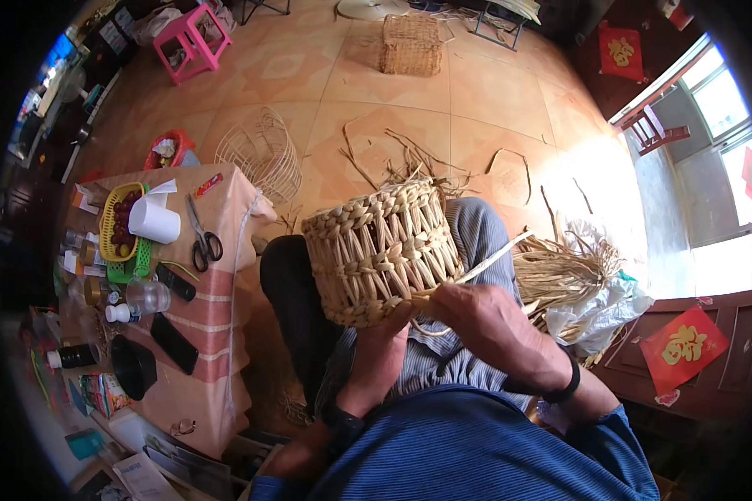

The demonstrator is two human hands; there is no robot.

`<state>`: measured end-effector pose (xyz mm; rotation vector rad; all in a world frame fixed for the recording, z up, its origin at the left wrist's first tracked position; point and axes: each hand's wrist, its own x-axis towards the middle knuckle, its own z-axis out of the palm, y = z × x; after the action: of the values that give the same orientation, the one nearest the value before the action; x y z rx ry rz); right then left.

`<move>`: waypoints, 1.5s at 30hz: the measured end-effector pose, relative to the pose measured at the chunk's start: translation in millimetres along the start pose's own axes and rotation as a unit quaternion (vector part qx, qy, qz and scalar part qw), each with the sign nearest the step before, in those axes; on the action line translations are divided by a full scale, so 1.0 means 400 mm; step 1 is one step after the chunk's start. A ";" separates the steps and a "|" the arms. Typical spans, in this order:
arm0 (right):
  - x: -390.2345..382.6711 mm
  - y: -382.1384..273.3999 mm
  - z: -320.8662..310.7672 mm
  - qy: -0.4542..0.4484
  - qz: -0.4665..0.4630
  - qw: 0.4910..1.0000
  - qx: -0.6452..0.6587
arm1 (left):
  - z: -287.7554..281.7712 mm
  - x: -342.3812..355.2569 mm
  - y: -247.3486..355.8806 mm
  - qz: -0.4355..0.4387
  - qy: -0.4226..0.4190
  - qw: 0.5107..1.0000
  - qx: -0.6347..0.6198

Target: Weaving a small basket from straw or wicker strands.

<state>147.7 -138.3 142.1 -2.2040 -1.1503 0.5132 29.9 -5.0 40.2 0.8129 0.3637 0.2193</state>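
Observation:
A woven straw basket (376, 250) lies tilted on my lap, with braided bands and open zigzag strands between them. My left hand (384, 334) grips its near lower edge from below, fingers partly hidden by the weave. My right hand (468, 309) is closed at the basket's lower right edge, pinching a pale strand (497, 255) that sticks out up and to the right. A short loop of strand hangs below the fingers. Loose dried stalks (560, 271) lie in a bundle to the right of my knee, partly over white plastic bags (606, 313).
A cloth-covered table (217, 351) at left holds scissors (205, 242), a paper roll, fruit, bottles and phones. A wire frame (259, 159), scraps, a woven piece (409, 46) and a pink stool (190, 46) are on the tiled floor ahead. A wooden panel (627, 367) stands at right.

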 end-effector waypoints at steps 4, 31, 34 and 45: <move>0.076 0.028 -0.043 0.001 0.012 0.999 -0.034 | 0.017 0.021 -0.012 0.023 0.043 0.989 -0.139; 0.081 0.049 0.079 0.086 -0.220 0.957 -0.168 | -0.046 0.048 -0.155 0.021 0.098 0.983 -0.151; 0.071 0.054 0.066 0.045 -0.219 0.962 -0.159 | -0.043 0.050 -0.156 0.033 0.085 0.980 -0.177; 0.073 0.035 0.027 -0.006 -0.182 0.978 -0.101 | -0.048 0.055 -0.142 0.036 0.034 0.988 -0.145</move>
<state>166.0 -116.9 123.2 -2.0839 -1.6300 0.2644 45.3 -23.3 -19.1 0.5329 0.3561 0.3594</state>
